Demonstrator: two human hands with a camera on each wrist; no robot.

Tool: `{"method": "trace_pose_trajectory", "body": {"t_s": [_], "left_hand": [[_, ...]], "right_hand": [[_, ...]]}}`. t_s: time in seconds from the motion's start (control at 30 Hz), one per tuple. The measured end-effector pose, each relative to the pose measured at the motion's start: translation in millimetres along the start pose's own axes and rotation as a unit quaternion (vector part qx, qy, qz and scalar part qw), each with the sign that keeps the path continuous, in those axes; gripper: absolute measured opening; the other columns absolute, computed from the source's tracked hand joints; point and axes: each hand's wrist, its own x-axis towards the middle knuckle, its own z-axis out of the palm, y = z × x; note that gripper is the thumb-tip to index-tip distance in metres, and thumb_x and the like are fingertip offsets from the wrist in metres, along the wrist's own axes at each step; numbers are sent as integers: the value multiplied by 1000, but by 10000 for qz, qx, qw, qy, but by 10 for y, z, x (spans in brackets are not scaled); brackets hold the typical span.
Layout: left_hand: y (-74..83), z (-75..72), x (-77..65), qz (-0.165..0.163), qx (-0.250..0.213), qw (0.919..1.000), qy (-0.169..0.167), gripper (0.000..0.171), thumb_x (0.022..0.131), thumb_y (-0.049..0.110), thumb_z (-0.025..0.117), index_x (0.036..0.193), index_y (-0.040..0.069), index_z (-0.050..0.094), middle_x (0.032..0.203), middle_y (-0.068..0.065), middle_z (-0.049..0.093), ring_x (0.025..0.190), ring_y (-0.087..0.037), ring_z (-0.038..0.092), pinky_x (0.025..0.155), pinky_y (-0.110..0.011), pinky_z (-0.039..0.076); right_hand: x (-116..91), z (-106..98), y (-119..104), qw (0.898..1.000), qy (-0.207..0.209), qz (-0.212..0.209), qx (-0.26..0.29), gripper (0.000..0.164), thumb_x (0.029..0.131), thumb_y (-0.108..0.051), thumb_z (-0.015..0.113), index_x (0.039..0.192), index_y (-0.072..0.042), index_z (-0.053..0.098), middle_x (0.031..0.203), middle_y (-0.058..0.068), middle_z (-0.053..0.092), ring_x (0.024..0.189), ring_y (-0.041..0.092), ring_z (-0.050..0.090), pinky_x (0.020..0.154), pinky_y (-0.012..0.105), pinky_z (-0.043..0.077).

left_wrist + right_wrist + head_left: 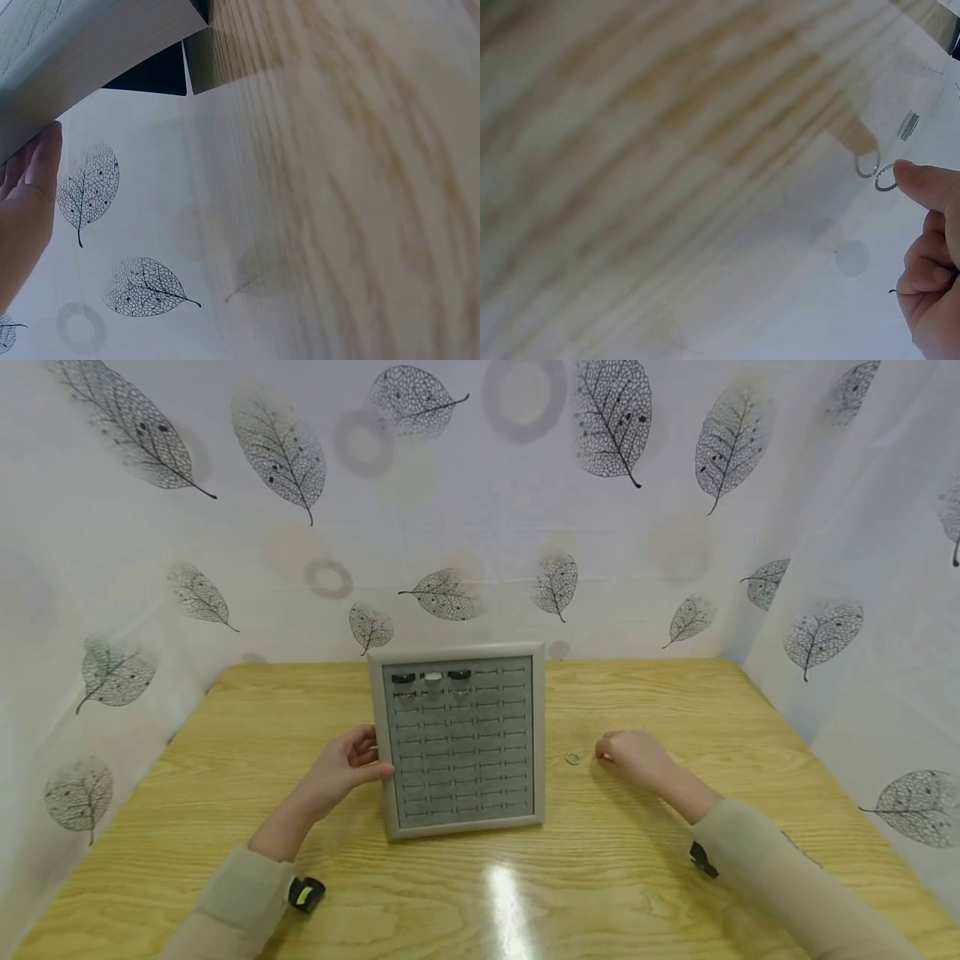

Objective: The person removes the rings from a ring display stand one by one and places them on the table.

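A framed ring display board (463, 752) stands tilted back on the table, its grey padded face lined with slots. Dark and pale rings (432, 677) sit in the upper left slots, with thinner ones just below. At the frame's left edge my left hand (341, 772) grips it, thumb at the front, fingers partly hidden behind. To the board's right, my right hand (637, 760) pinches a thin silver ring (886, 178) close over the tabletop, where its reflection shows. Another silver ring (572, 758) lies on the table between board and right hand.
The wooden table (465, 893) has a glossy surface. Leaf-printed white cloth (480, 543) hangs behind it and at both sides. A black support (154, 71) shows behind the frame in the left wrist view. Each sleeve cuff carries a small black device (306, 893).
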Motion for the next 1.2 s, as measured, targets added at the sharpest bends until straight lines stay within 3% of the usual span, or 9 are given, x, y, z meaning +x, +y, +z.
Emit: {"method": "trace_pose_trajectory", "body": {"t_s": [0.4, 0.63, 1.2], "left_hand": [[4, 2, 7, 3, -68, 10000, -5, 65, 80, 9, 65, 130, -9, 28, 125, -25, 41, 114, -33, 43, 85, -29, 44], [20, 10, -5, -12, -101, 9999, 9, 67, 79, 8, 66, 131, -9, 27, 127, -26, 39, 115, -35, 40, 86, -28, 44], [1, 2, -3, 36, -73, 10000, -7, 66, 80, 9, 66, 131, -8, 28, 125, -25, 40, 114, -32, 43, 86, -29, 43]], "right_hand": [[24, -8, 28, 9925, -657, 647, 806, 4, 77, -10, 67, 79, -6, 69, 79, 3, 65, 71, 18, 60, 62, 33, 49], [54, -13, 68, 9869, -786, 741, 1198, 6, 78, -5, 63, 80, -6, 69, 78, 3, 65, 69, 17, 59, 61, 34, 48], [60, 17, 94, 9856, -918, 792, 1180, 6, 79, -6, 64, 82, -5, 69, 81, 5, 65, 71, 18, 59, 61, 34, 49]]}}
